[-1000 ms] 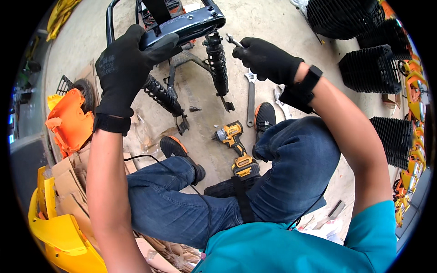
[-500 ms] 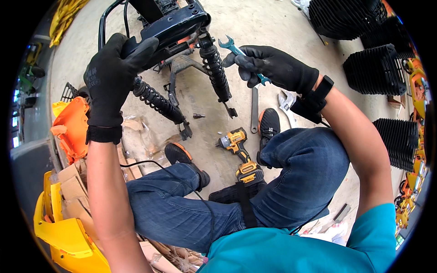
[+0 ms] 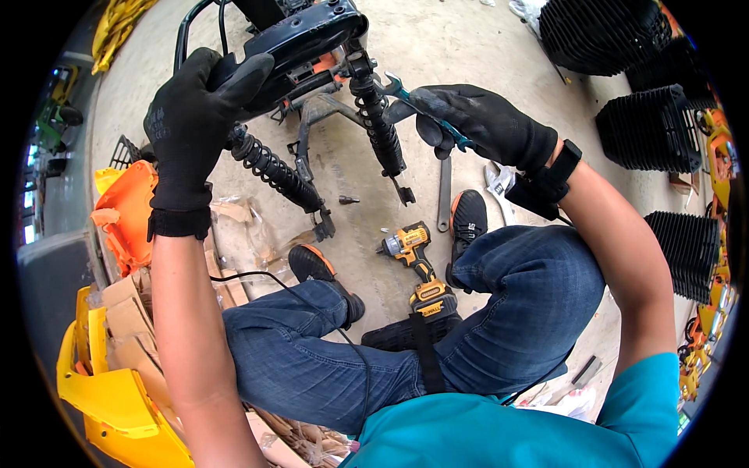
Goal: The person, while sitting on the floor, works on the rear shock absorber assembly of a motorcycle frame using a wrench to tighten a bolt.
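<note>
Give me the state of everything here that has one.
Left hand: gripping the black frame.
Right hand: closed on the teal wrench.
Teal wrench: held, slanting.
Two shock absorbers: lower ends unattached.
Cordless drill: lying on its side.
Silver adjustable wrench: lying on floor.
Small dark part: on floor.

A pale, lightly smudged floor point(image 3: 460, 47) is spread across the room and brightly lit. Along the right side, stacks of ribbed black pieces point(image 3: 647, 134) are set on it, and beyond them yellow and orange parts point(image 3: 719, 152) are lined up near the curved rim of the view. At the left, cardboard point(image 3: 129, 308) is piled beside yellow panels point(image 3: 113, 402), close to an orange panel point(image 3: 129, 209). Past a dark grey surface point(image 3: 58, 273), small bluish-white patches of light point(image 3: 31, 178) are seen, their source too blurred to be told.
</note>
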Demonstrator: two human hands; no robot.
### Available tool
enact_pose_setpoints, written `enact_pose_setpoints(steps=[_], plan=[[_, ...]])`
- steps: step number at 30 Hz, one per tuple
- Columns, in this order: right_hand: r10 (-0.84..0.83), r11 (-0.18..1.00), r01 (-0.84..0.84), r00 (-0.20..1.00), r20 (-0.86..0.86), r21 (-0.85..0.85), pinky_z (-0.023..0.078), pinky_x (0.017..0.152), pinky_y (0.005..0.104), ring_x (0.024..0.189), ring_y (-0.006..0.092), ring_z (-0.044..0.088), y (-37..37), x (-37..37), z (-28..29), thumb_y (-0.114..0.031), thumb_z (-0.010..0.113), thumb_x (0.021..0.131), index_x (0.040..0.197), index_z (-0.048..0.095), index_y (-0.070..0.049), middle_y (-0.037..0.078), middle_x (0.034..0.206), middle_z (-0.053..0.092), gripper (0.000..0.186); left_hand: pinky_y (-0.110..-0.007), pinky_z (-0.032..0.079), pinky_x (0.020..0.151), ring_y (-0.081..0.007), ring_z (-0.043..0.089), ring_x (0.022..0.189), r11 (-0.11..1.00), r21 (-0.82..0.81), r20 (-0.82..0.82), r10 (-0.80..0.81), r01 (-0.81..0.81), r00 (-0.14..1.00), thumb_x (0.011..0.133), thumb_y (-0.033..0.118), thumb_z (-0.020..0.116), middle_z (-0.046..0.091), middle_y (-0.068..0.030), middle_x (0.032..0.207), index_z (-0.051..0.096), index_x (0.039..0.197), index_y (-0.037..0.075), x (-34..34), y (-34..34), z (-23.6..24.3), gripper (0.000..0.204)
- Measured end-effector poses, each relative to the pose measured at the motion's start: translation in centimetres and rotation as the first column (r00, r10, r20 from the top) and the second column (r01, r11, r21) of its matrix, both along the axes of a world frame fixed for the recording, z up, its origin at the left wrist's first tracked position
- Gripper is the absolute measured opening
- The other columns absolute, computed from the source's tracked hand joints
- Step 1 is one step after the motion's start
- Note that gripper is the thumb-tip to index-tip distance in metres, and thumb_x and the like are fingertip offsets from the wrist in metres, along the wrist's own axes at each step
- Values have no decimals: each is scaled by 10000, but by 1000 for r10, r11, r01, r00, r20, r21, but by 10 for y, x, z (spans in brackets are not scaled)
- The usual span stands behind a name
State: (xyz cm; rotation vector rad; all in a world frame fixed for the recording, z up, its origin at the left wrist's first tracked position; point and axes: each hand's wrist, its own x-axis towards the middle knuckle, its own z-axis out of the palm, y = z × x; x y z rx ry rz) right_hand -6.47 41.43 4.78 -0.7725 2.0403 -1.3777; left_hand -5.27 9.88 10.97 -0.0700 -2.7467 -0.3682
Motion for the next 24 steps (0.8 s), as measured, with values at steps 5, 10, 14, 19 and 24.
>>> enact_pose_setpoints(steps=[5, 10, 14, 19, 24], plan=[[61, 997, -68, 990, -130, -49, 607, 674, 292, 751, 163, 671, 3, -7, -7, -276, 417, 1021, 1270, 562, -28, 122, 897, 625, 381, -317, 398, 522, -147, 478, 525, 999, -15, -52, -32, 31, 998, 820, 459, 728, 546, -63, 587, 573, 732, 50, 0, 1, -1, 446], [-76, 996, 89, 958, 277, -32, 513, 677, 259, 725, 115, 583, -4, 0, -5, -344, 515, 991, 1264, 577, -40, 36, 817, 589, 414, -314, 407, 524, -148, 502, 528, 999, -31, -49, -30, 28, 998, 819, 450, 732, 567, -68, 592, 587, 746, 47, 0, 0, -1, 435], [-56, 994, 74, 975, 214, -79, 511, 673, 253, 723, 104, 572, -5, -1, -16, -358, 541, 976, 1261, 581, -40, 24, 816, 589, 429, -306, 417, 532, -146, 530, 536, 999, -14, -43, -36, 35, 998, 817, 445, 735, 594, -71, 609, 605, 761, 42, 0, 0, -2, 426], [-75, 992, 103, 946, 315, -73, 515, 686, 247, 738, 89, 571, -7, 0, -9, -333, 548, 976, 1246, 586, -50, 10, 820, 591, 393, -306, 421, 536, -149, 544, 543, 999, -15, -35, -37, 36, 999, 814, 442, 737, 603, -71, 615, 619, 775, 43, 0, 0, 0, 418], [-95, 993, 111, 949, 299, -37, 520, 707, 247, 755, 74, 575, -8, -2, -13, -322, 551, 976, 1167, 608, -58, -3, 822, 595, 330, -306, 431, 546, -156, 572, 560, 999, -24, -33, -38, 37, 999, 815, 443, 735, 625, -80, 639, 633, 799, 42, 0, -2, -1, 414]])
